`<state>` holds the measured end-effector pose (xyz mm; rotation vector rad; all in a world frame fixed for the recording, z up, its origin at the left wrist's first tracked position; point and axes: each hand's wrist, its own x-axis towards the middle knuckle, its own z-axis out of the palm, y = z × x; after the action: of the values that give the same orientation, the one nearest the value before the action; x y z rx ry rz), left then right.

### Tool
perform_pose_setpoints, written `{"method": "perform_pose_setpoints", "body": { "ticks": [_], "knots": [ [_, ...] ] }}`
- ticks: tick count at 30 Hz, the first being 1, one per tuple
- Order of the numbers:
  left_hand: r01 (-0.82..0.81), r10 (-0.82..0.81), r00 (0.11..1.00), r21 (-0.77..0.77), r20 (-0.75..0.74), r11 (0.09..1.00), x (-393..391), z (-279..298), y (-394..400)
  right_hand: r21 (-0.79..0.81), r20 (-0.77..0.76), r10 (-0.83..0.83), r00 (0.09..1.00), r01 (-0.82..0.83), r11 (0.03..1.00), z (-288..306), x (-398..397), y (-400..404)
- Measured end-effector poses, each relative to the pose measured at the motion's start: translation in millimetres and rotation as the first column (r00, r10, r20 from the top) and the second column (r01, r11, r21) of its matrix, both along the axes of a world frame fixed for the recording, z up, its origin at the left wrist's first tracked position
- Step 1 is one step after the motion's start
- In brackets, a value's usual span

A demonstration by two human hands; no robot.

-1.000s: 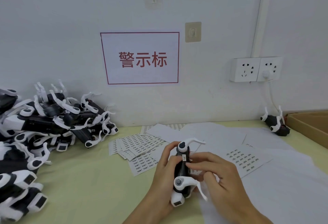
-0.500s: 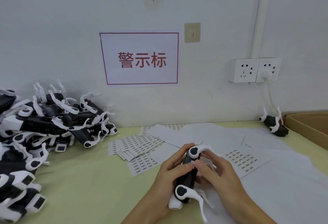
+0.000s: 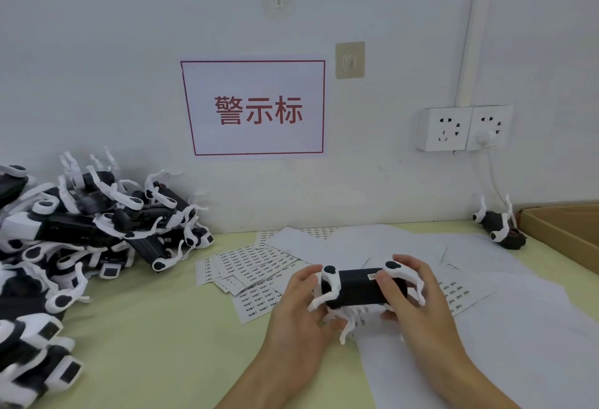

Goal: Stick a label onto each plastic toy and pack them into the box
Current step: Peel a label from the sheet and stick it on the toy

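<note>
Holding one labelled toy (image 3: pixel 359 288) in both hands' (image 3: pixel 299 306) (image 3: pixel 410 298) curled grip; a large pile (image 3: pixel 81 230) remains left, box (image 3: pixel 564 230) far right.

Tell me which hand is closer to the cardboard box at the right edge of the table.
Right. The right hand grips the end of the held toy that faces the cardboard box, though well short of it. The left hand holds the toy's other end, farther away.
</note>
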<state>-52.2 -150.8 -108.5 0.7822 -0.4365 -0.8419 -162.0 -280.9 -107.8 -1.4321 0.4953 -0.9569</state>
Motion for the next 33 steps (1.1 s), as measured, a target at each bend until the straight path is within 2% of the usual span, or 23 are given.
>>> {"method": "perform_pose_setpoints", "body": {
  "ticks": [7, 11, 16, 24, 29, 33],
  "knots": [
    [-0.119, 0.121, 0.992, 0.033, -0.039, 0.992, 1, -2, -4, 0.007, 0.009, 0.074, 0.997, -0.074, 0.997, -9, 4, -3],
    [-0.144, 0.148, 0.986, 0.049, -0.076, 0.988, 1, -1, -3, -0.039, -0.014, 0.112, 0.994, -0.112, 0.993, -14, 4, -6],
    [-0.157, 0.157, 0.988, 0.106, 0.006, 0.982, -2, 1, -5, -0.081, 0.012, 0.122, 0.992, -0.12, 0.989, -14, 4, -7],
    [-0.101, 0.096, 0.992, 0.061, 0.077, 0.993, -7, 5, 1, -0.138, 0.023, 0.133, 0.991, -0.128, 0.982, -6, -1, -6],
    [-0.039, 0.039, 0.999, -0.005, 0.0, 0.999, -6, 3, 1, -0.225, 0.052, 0.112, 0.992, -0.098, 0.97, 0, -4, -4],
    [-0.015, 0.014, 0.999, -0.031, -0.033, 0.999, -5, 2, 0, -0.223, 0.068, 0.132, 0.989, -0.114, 0.968, 1, -6, -7]
  ]
}}
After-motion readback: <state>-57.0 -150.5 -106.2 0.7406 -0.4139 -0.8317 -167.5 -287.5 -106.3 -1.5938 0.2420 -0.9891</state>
